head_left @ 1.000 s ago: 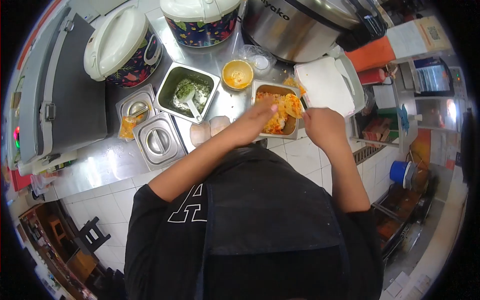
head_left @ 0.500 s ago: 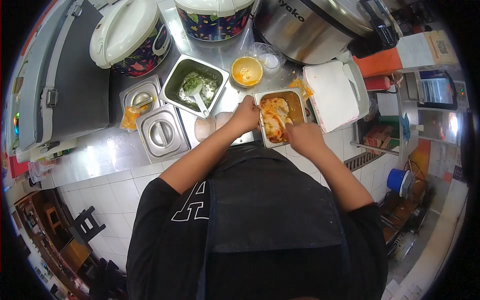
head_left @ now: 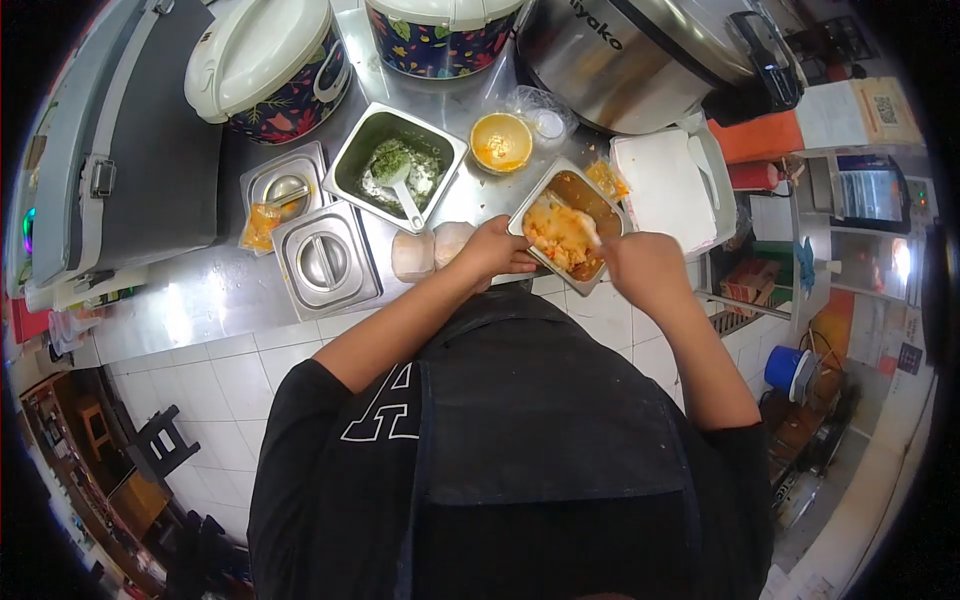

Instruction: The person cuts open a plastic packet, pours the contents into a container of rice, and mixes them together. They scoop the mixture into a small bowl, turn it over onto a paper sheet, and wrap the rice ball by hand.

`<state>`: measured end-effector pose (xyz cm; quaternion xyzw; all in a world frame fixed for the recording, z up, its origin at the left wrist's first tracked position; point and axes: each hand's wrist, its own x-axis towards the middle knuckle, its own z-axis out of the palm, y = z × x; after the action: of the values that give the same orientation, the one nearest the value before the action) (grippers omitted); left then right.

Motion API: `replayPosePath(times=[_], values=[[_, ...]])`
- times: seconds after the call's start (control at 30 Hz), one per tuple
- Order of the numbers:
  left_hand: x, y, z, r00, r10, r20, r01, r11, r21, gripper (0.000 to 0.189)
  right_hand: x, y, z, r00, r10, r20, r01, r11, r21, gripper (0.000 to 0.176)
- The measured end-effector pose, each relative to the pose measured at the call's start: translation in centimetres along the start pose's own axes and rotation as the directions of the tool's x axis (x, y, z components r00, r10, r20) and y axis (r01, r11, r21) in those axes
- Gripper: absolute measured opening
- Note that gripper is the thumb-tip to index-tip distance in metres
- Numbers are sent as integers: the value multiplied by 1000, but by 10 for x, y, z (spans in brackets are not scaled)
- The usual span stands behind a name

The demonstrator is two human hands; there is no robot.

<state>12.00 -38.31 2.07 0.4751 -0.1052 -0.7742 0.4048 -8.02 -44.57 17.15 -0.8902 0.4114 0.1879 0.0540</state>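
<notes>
My left hand (head_left: 492, 250) grips the near left side of a metal container (head_left: 607, 215), which is tilted and holds orange, chunky food (head_left: 563, 236). My right hand (head_left: 645, 268) is closed round a light-coloured utensil (head_left: 592, 230), whose end is in the food; its handle is mostly hidden by the fingers. Left of the container, a second metal container (head_left: 455, 157) holds green and white food with a white spoon (head_left: 403, 196) in it. Behind my hands stands a yellow bowl (head_left: 501, 143) with orange residue.
Two metal lids (head_left: 322, 262) lie left, an orange packet (head_left: 262, 226) on one. Two round wrapped items (head_left: 432, 250) sit beside my left forearm. Patterned pots (head_left: 275, 75), a large steel cooker (head_left: 630, 65) and a grey box (head_left: 150, 130) stand around. White paper (head_left: 662, 190) lies right.
The metal container has turned and tilted, its near end swinging right. My right hand has moved right and slightly up with the utensil. The view has shifted slightly.
</notes>
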Motion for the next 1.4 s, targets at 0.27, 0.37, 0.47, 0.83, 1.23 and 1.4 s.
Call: replayPosePath(times=[0.27,0.37,0.47,0.83,1.23,1.4], values=[[-12,-6,1,989,-78,124,63,990,123,32,3,-13,-17,970,242,38,-239,969,-69,21],[-13,-4,3,963,-199,184,166,969,182,34,8,-2,7,951,303,65,-291,946,-144,18],[-7,-11,12,941,-239,240,195,962,193,36,17,7,56,965,253,64,-243,960,-137,16],[6,-25,9,908,-273,318,194,946,258,39,-12,-22,59,1000,9,6,-8,995,-98,13],[4,14,18,994,60,96,-95,900,426,29,-3,-14,-1,985,140,100,-138,990,-34,23],[13,5,17,991,-7,131,-42,927,373,25,3,10,3,970,245,0,-240,951,-197,20]])
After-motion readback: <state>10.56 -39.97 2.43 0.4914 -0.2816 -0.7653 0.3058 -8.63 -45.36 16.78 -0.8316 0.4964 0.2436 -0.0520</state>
